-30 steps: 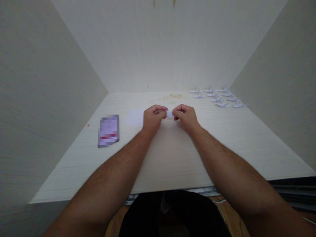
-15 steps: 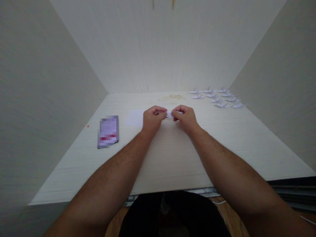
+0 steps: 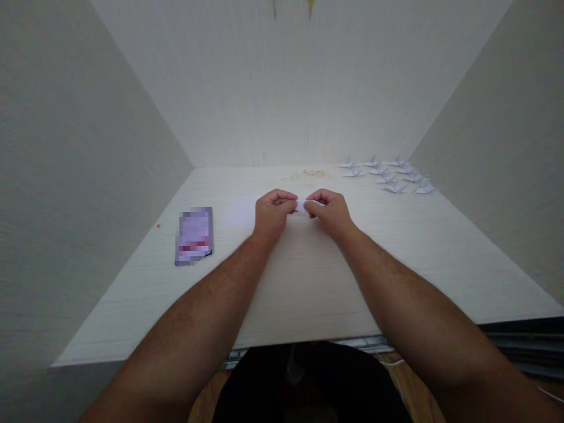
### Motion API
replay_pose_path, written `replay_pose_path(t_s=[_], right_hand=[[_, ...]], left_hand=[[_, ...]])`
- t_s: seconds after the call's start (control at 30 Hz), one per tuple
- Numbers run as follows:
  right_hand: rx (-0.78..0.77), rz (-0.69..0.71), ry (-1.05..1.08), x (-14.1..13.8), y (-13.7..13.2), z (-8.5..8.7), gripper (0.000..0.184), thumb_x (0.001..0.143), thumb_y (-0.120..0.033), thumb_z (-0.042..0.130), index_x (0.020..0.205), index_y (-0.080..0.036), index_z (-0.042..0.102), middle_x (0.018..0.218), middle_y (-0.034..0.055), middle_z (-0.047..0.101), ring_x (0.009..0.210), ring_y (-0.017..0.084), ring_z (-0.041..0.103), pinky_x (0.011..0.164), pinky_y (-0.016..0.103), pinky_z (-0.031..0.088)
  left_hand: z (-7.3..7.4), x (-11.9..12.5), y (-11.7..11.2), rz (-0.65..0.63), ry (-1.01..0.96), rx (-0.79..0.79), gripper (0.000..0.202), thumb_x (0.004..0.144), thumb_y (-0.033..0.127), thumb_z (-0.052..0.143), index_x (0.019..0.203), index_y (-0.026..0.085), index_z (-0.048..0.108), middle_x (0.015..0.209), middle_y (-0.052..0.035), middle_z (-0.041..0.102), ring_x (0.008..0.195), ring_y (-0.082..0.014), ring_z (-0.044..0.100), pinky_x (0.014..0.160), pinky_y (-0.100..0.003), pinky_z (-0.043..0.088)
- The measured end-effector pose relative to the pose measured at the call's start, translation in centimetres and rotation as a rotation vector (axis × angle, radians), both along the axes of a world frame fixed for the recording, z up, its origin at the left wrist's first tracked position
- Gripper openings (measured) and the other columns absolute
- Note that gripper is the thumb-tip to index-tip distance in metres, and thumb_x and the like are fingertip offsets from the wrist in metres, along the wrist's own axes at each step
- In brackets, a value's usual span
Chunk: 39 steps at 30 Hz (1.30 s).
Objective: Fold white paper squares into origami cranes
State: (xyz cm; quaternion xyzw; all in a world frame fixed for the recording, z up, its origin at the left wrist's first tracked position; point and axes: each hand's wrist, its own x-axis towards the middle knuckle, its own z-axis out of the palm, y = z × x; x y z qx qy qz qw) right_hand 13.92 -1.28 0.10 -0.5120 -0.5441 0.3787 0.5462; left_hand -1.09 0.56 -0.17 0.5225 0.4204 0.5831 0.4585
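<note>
A small folded piece of white paper point(image 3: 301, 206) is pinched between my two hands above the middle of the table. My left hand point(image 3: 274, 212) grips its left end between thumb and fingers. At the other end, my right hand point(image 3: 329, 210) has thumb and index finger closed on it. Most of the folds are hidden by my fingers. Just left of my left hand lies a flat white paper sheet point(image 3: 239, 211), partly covered by that hand.
Several white folded paper cranes point(image 3: 388, 174) stand at the back right of the white table point(image 3: 308, 294). On the left lies a tablet-like object point(image 3: 194, 235) with a blurred-out face. Brownish crumbs or stains point(image 3: 312, 174) mark the back. Walls rise on three sides.
Both hands stay in nearly the same place on the paper. My right thumb has shifted slightly to the left along it.
</note>
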Motion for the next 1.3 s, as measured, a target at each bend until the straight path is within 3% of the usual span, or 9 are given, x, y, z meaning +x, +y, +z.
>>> replay_pose_path(t_s=[0.53, 0.83, 1.3], right_hand=[[0.035, 0.014, -0.105, 0.05, -0.14, -0.08, 0.012, 0.069, -0.031, 0.067, 0.067, -0.020, 0.063, 0.059, -0.0034, 0.059, 0.057, 0.012, 0.049, 0.058, 0.027, 0.038], [0.042, 0.017, -0.083, -0.13, -0.24, 0.18, 0.020, 0.069, -0.036, 0.071, 0.064, -0.019, 0.063, 0.058, -0.0028, 0.059, 0.057, 0.011, 0.046, 0.057, 0.027, 0.035], [0.060, 0.017, -0.098, -0.11, -0.39, 0.32, 0.020, 0.068, -0.036, 0.072, 0.063, -0.018, 0.064, 0.057, -0.0032, 0.059, 0.056, 0.011, 0.045, 0.059, 0.028, 0.037]], left_hand=[[-0.25, 0.09, 0.19, -0.022, -0.013, 0.004, 0.011, 0.061, 0.019, 0.072, 0.072, 0.019, 0.070, 0.058, 0.0029, 0.063, 0.056, -0.0110, 0.057, 0.058, -0.025, 0.047], [-0.10, 0.16, -0.21, -0.072, 0.022, 0.012, 0.027, 0.061, 0.022, 0.079, 0.085, 0.018, 0.068, 0.070, 0.0006, 0.068, 0.059, -0.0114, 0.060, 0.059, -0.025, 0.047], [-0.10, 0.26, 0.21, -0.105, -0.113, 0.009, 0.027, 0.057, 0.016, 0.076, 0.080, 0.019, 0.062, 0.059, 0.0047, 0.065, 0.056, -0.0106, 0.058, 0.062, -0.024, 0.046]])
